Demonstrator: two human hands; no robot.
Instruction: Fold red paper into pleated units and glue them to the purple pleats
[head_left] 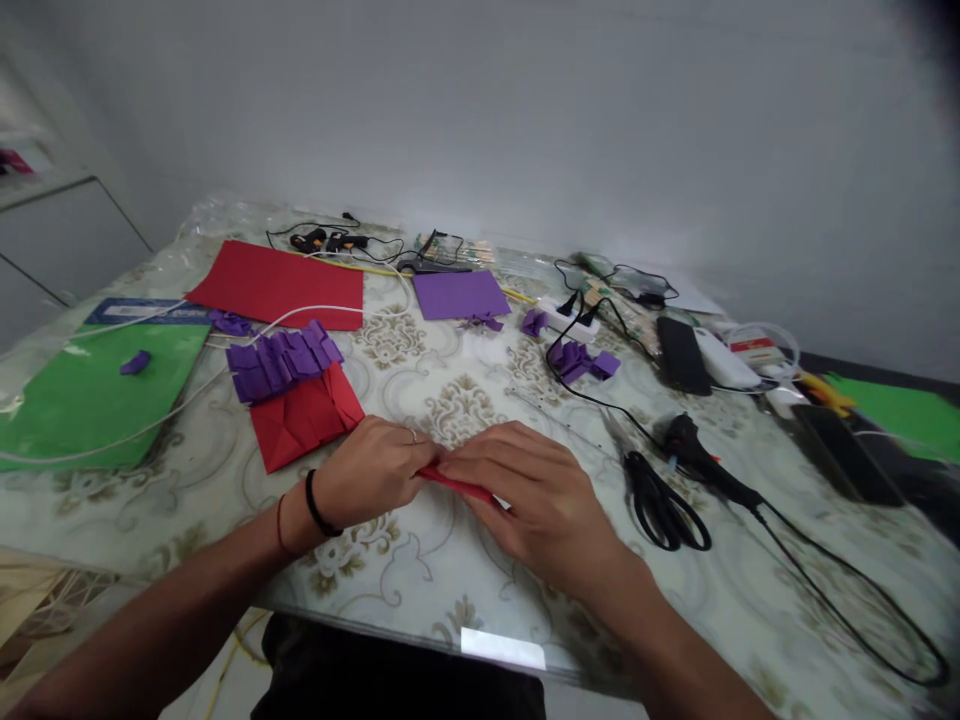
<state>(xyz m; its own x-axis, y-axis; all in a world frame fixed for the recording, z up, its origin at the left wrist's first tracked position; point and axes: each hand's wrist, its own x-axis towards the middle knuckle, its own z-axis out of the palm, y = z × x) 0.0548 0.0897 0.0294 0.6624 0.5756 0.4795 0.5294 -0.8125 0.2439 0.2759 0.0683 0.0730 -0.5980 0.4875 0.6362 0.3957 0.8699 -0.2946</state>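
The left hand (371,470) and right hand (529,492) are pinching the folded red paper (459,486); uneven pressing could be skewing its crease.

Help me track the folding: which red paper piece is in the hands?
The narrow folded red strip, pinched between the left hand and right hand. The creased red square and the flat red sheet lie untouched farther left.

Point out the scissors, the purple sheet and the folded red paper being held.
scissors (637,468): head view, where the black handles meet.
purple sheet (459,294): head view, middle of the sheet.
folded red paper (459,486): head view, its exposed red edge.
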